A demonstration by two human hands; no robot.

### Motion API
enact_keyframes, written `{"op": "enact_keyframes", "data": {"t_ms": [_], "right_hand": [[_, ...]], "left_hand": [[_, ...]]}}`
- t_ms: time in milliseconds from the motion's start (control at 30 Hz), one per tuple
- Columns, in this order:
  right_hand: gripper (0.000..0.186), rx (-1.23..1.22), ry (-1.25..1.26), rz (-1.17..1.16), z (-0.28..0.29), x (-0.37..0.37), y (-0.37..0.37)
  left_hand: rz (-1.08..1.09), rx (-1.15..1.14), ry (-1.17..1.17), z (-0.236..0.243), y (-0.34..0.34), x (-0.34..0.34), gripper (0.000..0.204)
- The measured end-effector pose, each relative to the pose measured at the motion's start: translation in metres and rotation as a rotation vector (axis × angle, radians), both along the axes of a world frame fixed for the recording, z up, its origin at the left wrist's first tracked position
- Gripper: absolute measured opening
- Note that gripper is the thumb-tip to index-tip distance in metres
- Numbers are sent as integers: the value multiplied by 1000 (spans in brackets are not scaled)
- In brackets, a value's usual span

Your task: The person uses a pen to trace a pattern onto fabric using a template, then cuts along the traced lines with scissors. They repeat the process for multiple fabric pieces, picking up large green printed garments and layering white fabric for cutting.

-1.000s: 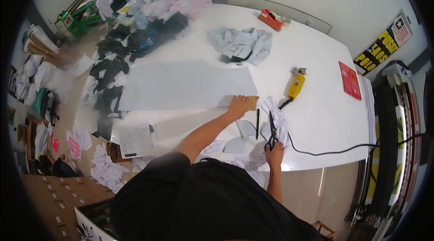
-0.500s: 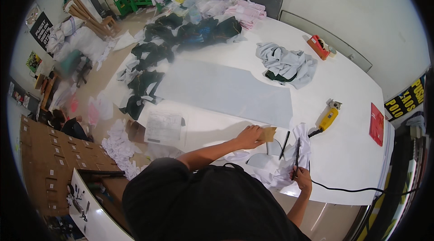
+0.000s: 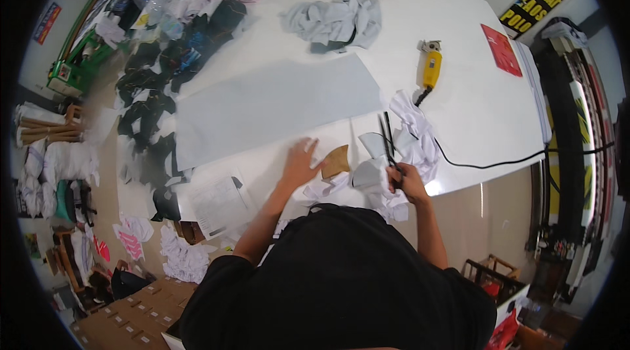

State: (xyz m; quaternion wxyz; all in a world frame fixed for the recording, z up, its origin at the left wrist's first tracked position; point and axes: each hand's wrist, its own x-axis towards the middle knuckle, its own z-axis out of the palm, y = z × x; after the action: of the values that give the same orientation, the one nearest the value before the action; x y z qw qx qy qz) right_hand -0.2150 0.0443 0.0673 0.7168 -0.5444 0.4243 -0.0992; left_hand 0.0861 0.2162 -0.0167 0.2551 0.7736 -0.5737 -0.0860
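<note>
Scissors (image 3: 386,144) are sitting in right hand (image 3: 409,183), fingers clamped on them; left hand (image 3: 302,163) is holding fingers apart beside brown piece (image 3: 336,162).

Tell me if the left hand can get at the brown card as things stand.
Probably yes: the left hand looks empty, fingers spread, right beside the brown card, and nothing seems to lie between them or over the card.
</note>
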Motion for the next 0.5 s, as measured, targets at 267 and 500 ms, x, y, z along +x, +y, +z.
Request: {"op": "enact_keyframes", "data": {"t_ms": [267, 500], "right_hand": [[56, 230, 81, -23, -29, 57, 18], [52, 161, 157, -17, -39, 90, -17]], "left_hand": [[71, 320, -41, 32, -6, 65, 77], [58, 322, -31, 18, 5, 72, 76]]}}
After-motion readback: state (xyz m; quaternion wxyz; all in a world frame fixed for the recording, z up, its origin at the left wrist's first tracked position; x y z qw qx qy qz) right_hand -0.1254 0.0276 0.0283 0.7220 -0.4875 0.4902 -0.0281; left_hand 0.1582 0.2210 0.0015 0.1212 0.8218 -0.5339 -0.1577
